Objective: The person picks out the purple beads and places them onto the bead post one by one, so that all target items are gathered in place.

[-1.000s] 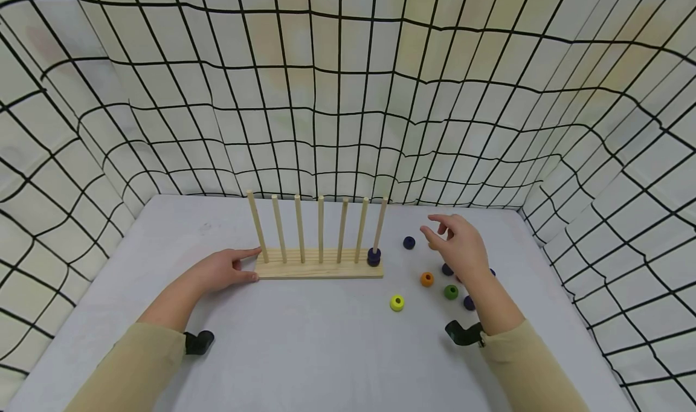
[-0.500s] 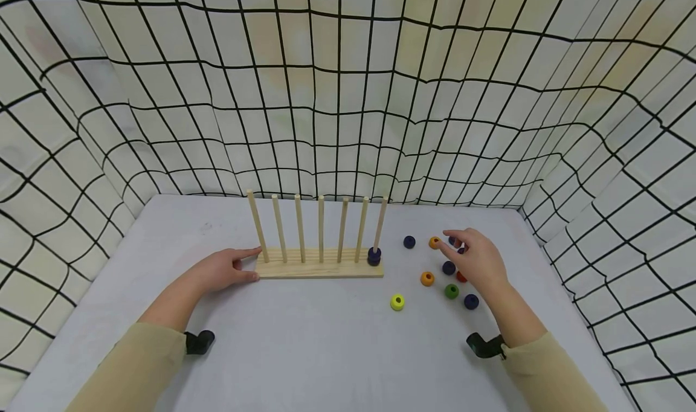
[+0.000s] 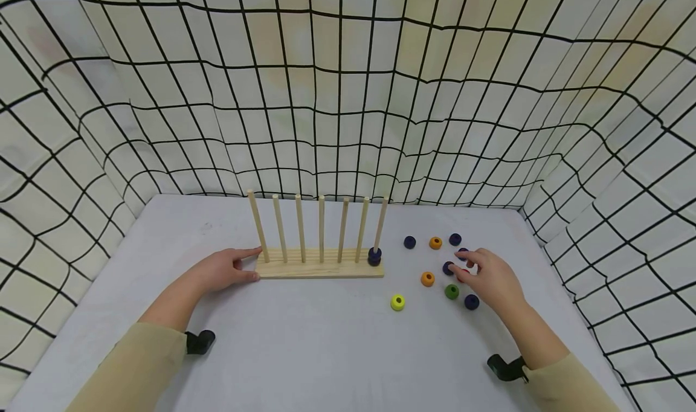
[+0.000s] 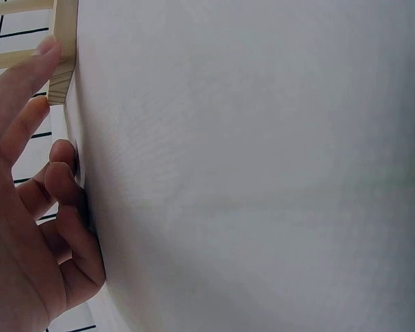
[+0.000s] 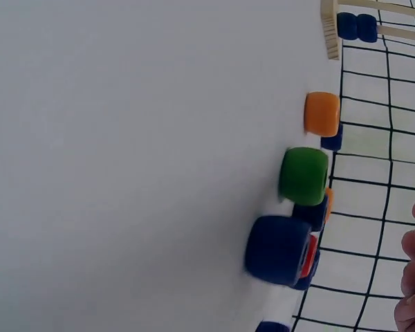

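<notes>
A pale wooden peg rack with several upright pegs stands mid-table in the head view. Two navy beads are stacked low on its rightmost peg. My left hand holds the rack's left end, forefinger toward the back and thumb at the front; the left wrist view shows thumb and forefinger against the wooden end. My right hand hovers over the loose beads, thumb and forefinger apart, nothing between them. Nearest to its fingertips are a navy bead, another navy bead and a partly hidden red bead.
Around the right hand lie an orange bead, a green bead, a navy bead and a yellow bead. Farther back sits a second orange bead between two navy ones. Black netting encloses the white table.
My right hand has moved right and toward me, from beside the back navy bead to over the bead cluster, uncovering several beads. The left hand and the rack stay still.
</notes>
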`<state>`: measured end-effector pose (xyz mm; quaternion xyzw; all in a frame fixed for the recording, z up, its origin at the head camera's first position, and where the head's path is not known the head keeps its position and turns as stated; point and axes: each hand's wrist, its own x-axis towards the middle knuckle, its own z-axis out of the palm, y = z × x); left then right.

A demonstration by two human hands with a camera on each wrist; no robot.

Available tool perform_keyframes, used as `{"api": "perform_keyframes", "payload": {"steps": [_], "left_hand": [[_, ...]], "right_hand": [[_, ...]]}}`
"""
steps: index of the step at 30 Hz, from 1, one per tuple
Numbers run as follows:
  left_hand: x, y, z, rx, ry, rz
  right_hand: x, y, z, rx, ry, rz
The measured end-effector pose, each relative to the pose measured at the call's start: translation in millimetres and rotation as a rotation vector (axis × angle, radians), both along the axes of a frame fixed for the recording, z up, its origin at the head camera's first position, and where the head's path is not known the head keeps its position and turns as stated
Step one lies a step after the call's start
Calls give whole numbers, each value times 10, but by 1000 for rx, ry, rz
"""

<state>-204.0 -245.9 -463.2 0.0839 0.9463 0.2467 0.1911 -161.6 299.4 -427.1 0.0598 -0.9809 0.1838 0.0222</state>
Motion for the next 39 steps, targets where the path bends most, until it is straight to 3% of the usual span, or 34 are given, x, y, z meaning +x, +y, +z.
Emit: {"api": "perform_keyframes", "payload": {"steps": [7, 23, 39], "left_hand": [[-13, -8, -13, 7, -6, 9], [4, 12, 27, 12, -9, 4], [13, 11, 34, 18, -16, 12]], "right_hand": [[100, 144, -95, 29, -21, 0], [305, 368, -256, 34, -160, -12], [317, 460, -369, 61, -240, 38]]}}
